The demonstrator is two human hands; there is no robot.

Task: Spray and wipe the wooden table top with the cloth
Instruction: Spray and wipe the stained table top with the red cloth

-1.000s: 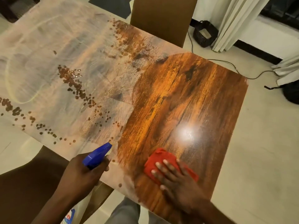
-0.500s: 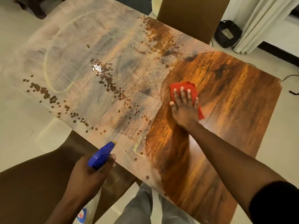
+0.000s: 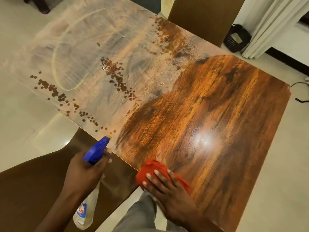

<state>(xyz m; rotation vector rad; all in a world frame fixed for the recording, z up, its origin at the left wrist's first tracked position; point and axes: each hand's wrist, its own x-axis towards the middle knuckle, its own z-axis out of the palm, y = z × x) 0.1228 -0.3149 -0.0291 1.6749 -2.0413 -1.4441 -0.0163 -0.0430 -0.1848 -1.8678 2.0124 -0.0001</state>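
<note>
The right hand [image 3: 168, 186] has come back from the middle of the table to its near edge, bringing the red cloth [image 3: 150, 169] with it. It lies flat, fingers spread and stretched out, palm pressing the crumpled cloth onto the wooden table top [image 3: 209, 114]; the cloth sits at the near edge, bunched ahead of and beneath the fingers.

The left hand [image 3: 85, 171] is wrapped around the neck of the spray bottle [image 3: 88, 195], fingers curled by the trigger. The bottle's long axis runs from lower left to upper right: the clear body with its label hangs down toward the person, and the blue nozzle [image 3: 97, 150] points up and forward at the table's near edge, just off the wood.

Further out, the right part of the top is dark, glossy and clean, with a bright light reflection. The left part is pale and hazy, dotted with trails of droplets [image 3: 117, 76]. A brown chair back [image 3: 204, 17] stands at the far side.
</note>
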